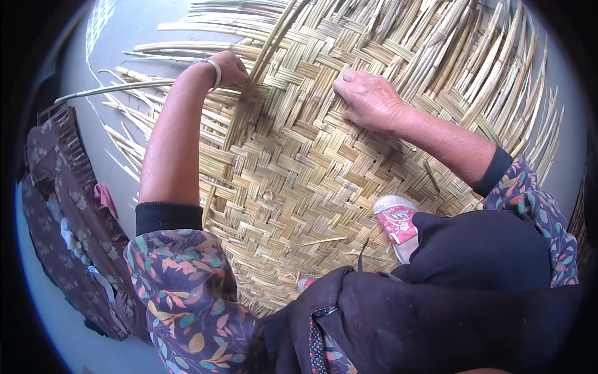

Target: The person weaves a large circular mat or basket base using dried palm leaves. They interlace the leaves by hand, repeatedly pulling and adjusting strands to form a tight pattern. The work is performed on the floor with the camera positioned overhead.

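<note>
Beneath both hands spreads a woven reed mat [293, 181] with a diagonal pattern and loose ends fanning out at its far and left edges. My left hand [230, 68], wearing a pale bangle [215, 73], is closed at the mat's left part. Its fingertips are hidden, so what it grips cannot be made out. Just right of it a long flattened reed strip [271, 48] runs across the weave, slightly blurred lower down. My right hand [370, 101] is closed with curled fingers low over the weave. Anything in those fingers is hidden.
A single long reed [112, 90] sticks out left past my left forearm. My pink and white shoe [397, 224] stands on the mat near my dark-covered knee. Dark flowered cloth [75, 212] lies on the grey floor [115, 202] at the left, with a pink cloth [104, 198] beside it.
</note>
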{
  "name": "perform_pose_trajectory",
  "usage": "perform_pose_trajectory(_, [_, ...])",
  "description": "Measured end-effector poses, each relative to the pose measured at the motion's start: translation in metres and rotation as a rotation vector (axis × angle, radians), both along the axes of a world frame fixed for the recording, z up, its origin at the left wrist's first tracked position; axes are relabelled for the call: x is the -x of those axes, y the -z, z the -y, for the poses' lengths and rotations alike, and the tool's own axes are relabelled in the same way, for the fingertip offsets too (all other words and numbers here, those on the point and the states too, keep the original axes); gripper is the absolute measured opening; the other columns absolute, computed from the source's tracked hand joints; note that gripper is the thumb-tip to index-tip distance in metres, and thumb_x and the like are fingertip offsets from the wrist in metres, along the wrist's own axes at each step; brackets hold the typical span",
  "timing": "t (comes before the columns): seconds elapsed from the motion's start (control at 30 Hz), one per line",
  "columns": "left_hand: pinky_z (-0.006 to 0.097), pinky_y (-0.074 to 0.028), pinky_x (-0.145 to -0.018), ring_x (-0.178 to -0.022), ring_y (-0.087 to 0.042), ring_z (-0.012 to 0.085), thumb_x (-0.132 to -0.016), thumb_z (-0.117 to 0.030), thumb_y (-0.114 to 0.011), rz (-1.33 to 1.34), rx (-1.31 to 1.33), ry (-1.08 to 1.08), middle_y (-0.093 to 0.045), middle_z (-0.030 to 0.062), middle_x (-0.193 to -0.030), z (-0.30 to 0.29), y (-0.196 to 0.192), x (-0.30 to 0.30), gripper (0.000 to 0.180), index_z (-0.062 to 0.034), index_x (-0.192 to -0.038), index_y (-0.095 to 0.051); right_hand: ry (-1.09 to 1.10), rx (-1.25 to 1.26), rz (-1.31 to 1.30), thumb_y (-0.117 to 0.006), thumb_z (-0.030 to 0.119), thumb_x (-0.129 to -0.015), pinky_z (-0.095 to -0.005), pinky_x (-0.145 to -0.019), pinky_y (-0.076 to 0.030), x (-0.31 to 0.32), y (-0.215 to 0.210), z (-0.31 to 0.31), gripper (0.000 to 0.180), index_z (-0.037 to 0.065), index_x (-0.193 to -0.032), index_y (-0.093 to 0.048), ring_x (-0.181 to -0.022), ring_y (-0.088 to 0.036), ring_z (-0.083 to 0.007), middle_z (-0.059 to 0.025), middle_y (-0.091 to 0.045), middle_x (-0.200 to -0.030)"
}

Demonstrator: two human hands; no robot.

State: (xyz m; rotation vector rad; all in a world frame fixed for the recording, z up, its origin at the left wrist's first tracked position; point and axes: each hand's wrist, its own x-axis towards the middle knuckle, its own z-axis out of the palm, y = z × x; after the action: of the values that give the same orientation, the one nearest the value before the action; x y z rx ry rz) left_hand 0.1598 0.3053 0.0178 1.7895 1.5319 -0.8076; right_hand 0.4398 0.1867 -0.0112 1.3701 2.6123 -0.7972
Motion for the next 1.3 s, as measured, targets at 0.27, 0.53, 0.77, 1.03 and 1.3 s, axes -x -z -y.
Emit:
perform_pose_trajectory(0.27, [0.033,-0.049,-0.068,-0.068,-0.060,0.0190,-0.072,-0.013,-0.061,0.102,-0.112,0.045,-0.065,0.0078,-0.073,0.015,0.003,-0.004,0.014,-0.0062,-0.083,-0.066,0.001,-0.006,-0.009,-0.059,0.010,-0.075,-0.0390,-0.075,-0.049,0.000,-0.003,0.001,0.016,0.005,-0.088,-0.051,-0.085,-0.054,-0.0233,-0.0103,-0.050,-0.090])
perform_pose_trajectory(0.53, [0.041,-0.047,-0.075,-0.092,-0.056,0.0270,-0.080,-0.015,-0.055,0.006,-0.740,0.534,-0.057,0.0080,-0.089,0.062,0.004,-0.015,0.007,-0.0102,-0.085,-0.055,0.008,0.028,0.047,-0.064,0.017,-0.077,-0.0401,-0.080,-0.048,0.001,-0.010,0.000,0.022,0.005,-0.091,-0.053,-0.094,-0.055,-0.0249,-0.0112,-0.052,-0.094])
perform_pose_trajectory(0.77, [0.040,-0.047,-0.076,-0.091,-0.055,0.0271,-0.075,-0.013,-0.062,-0.031,-0.780,0.520,-0.057,0.0078,-0.091,0.069,0.009,-0.011,0.013,-0.0092,-0.084,-0.053,-0.023,-0.011,0.012,-0.068,0.020,-0.076,-0.0387,-0.080,-0.049,0.003,-0.011,0.004,0.027,0.005,-0.093,-0.052,-0.094,-0.055,-0.0237,-0.0103,-0.052,-0.094])
perform_pose_trajectory(1.03, [0.040,-0.044,-0.084,-0.101,-0.054,0.0243,-0.082,-0.015,-0.055,-0.018,-0.665,0.409,-0.058,0.0079,-0.103,0.079,0.017,-0.001,0.012,-0.0113,-0.094,-0.054,-0.004,0.108,0.056,-0.070,0.024,-0.075,-0.0389,-0.077,-0.050,0.000,-0.010,-0.002,0.030,0.006,-0.088,-0.050,-0.087,-0.054,-0.0222,-0.0080,-0.050,-0.089])
perform_pose_trajectory(1.3, [0.041,-0.043,-0.076,-0.091,-0.057,0.0247,-0.081,-0.018,-0.055,0.013,-0.867,0.541,-0.058,0.0056,-0.089,0.071,0.022,0.001,0.011,-0.0125,-0.090,-0.050,0.018,0.147,0.003,-0.067,0.029,-0.080,-0.0401,-0.081,-0.049,0.000,-0.017,-0.008,0.027,0.007,-0.088,-0.054,-0.092,-0.056,-0.0232,-0.0079,-0.053,-0.093])
